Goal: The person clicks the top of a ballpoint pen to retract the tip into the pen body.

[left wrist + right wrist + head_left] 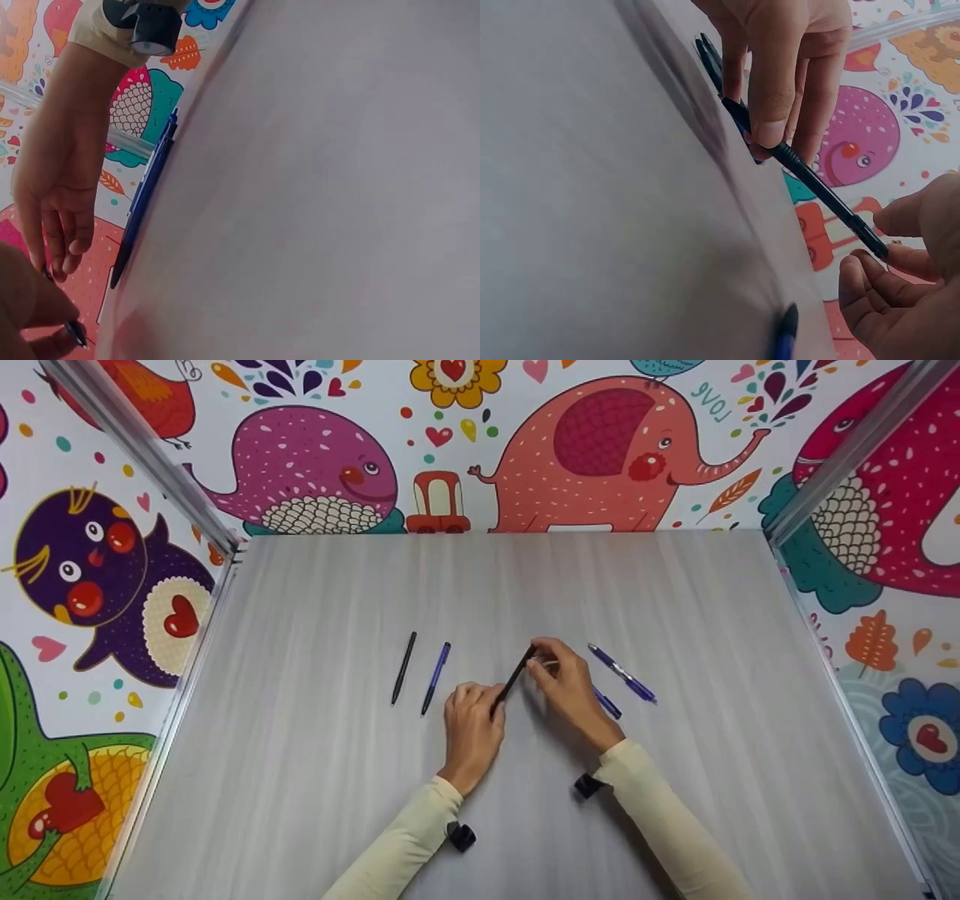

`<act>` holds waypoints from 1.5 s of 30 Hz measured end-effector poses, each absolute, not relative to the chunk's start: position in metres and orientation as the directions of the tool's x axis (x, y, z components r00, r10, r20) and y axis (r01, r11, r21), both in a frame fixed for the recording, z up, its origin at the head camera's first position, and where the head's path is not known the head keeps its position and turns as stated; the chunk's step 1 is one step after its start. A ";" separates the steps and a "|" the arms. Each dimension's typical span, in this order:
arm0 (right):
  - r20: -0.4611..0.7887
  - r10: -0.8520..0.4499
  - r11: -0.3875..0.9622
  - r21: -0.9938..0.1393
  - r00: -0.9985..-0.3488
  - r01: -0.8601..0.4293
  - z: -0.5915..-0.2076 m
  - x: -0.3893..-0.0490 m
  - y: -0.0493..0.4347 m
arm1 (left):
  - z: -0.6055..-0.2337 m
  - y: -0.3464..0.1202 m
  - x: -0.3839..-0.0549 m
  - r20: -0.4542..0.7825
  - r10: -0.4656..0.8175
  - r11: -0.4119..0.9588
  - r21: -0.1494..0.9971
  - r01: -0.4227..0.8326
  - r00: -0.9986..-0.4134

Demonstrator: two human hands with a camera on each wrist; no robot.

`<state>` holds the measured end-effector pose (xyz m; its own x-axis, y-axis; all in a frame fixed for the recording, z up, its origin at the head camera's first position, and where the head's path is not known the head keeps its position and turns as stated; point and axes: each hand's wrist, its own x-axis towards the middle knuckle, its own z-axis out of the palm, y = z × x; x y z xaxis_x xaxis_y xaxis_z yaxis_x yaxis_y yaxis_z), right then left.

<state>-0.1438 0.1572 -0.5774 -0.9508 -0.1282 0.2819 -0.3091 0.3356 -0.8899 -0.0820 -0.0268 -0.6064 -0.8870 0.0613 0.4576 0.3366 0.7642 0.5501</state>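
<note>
A black pen (514, 679) is held up at a slant between both hands, over the middle of the table. My left hand (474, 727) pinches its lower, nearer end between thumb and fingers. The thumb and a finger of my right hand (568, 686) pinch the upper, farther end. In the right wrist view the pen's barrel (825, 193) spans the gap between the two hands. In the left wrist view most of this pen is hidden by the fingers.
Left of the hands lie another black pen (403, 669) and a blue pen with a black grip (436, 679). To the right is a blue pen (622, 673); beside it, another blue pen (608, 703) is partly covered by my right hand. Printed panels surround the grey table (300, 780).
</note>
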 end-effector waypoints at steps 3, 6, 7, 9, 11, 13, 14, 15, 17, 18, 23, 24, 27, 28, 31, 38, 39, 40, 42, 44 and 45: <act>0.307 -0.094 0.329 -0.888 -0.947 -0.320 -0.576 -0.142 0.164 | -0.603 -0.022 -0.087 0.462 0.080 0.750 0.556 0.359 -0.883; 0.313 -0.067 0.326 -0.890 -0.947 -0.317 -0.575 -0.139 0.171 | -0.599 -0.017 -0.092 0.462 0.100 0.737 0.561 0.378 -0.881; 0.309 -0.060 0.323 -0.894 -0.949 -0.312 -0.574 -0.138 0.173 | -0.598 -0.015 -0.093 0.461 0.105 0.734 0.562 0.382 -0.881; 0.299 -0.049 0.321 -0.899 -0.953 -0.299 -0.573 -0.135 0.177 | -0.595 -0.012 -0.095 0.460 0.113 0.728 0.565 0.389 -0.881; 0.291 -0.039 0.327 -0.900 -0.956 -0.287 -0.573 -0.133 0.182 | -0.593 -0.008 -0.097 0.456 0.120 0.725 0.567 0.391 -0.882; 0.293 -0.024 0.336 -0.898 -0.956 -0.284 -0.573 -0.132 0.186 | -0.592 -0.005 -0.098 0.451 0.126 0.723 0.568 0.394 -0.883; 0.296 -0.015 0.343 -0.896 -0.955 -0.283 -0.574 -0.132 0.188 | -0.591 -0.003 -0.098 0.450 0.129 0.721 0.569 0.395 -0.884; 0.300 -0.008 0.349 -0.893 -0.954 -0.283 -0.574 -0.131 0.190 | -0.590 -0.001 -0.099 0.447 0.133 0.720 0.570 0.396 -0.885; 0.305 0.010 0.358 -0.890 -0.952 -0.281 -0.575 -0.130 0.193 | -0.589 0.002 -0.100 0.439 0.141 0.718 0.572 0.397 -0.887; 0.304 0.019 0.360 -0.891 -0.952 -0.277 -0.575 -0.129 0.195 | -0.588 0.003 -0.100 0.436 0.146 0.716 0.573 0.399 -0.888; 0.293 0.061 0.339 -0.905 -0.954 -0.256 -0.572 -0.126 0.201 | -0.585 0.009 -0.103 0.439 0.166 0.712 0.566 0.416 -0.883; 0.293 0.068 0.335 -0.907 -0.954 -0.255 -0.572 -0.126 0.202 | -0.585 0.011 -0.104 0.442 0.170 0.711 0.564 0.420 -0.881; 0.302 0.095 0.325 -0.910 -0.949 -0.257 -0.571 -0.125 0.205 | -0.583 0.015 -0.106 0.450 0.183 0.710 0.554 0.434 -0.874; 0.304 0.104 0.320 -0.912 -0.947 -0.258 -0.571 -0.125 0.206 | -0.582 0.016 -0.107 0.450 0.187 0.711 0.552 0.436 -0.873; 0.314 0.133 0.308 -0.915 -0.940 -0.262 -0.564 -0.123 0.205 | -0.579 0.020 -0.110 0.448 0.195 0.714 0.545 0.440 -0.872; 0.331 0.157 0.276 -0.919 -0.931 -0.280 -0.532 -0.112 0.200 | -0.572 0.025 -0.116 0.435 0.208 0.717 0.542 0.439 -0.876; 0.336 0.160 0.274 -0.918 -0.928 -0.285 -0.528 -0.111 0.200 | -0.571 0.026 -0.117 0.436 0.209 0.713 0.545 0.442 -0.875; 0.343 0.161 0.274 -0.916 -0.926 -0.292 -0.526 -0.111 0.200 | -0.570 0.027 -0.118 0.436 0.210 0.709 0.549 0.443 -0.875; 0.361 0.162 0.278 -0.910 -0.918 -0.309 -0.522 -0.110 0.200 | -0.569 0.028 -0.119 0.435 0.208 0.699 0.560 0.444 -0.876; 0.387 0.158 0.292 -0.897 -0.908 -0.331 -0.521 -0.111 0.200 | -0.567 0.029 -0.120 0.431 0.203 0.687 0.577 0.442 -0.879; 0.400 0.155 0.298 -0.891 -0.903 -0.343 -0.520 -0.111 0.200 | -0.566 0.030 -0.120 0.427 0.201 0.680 0.587 0.439 -0.882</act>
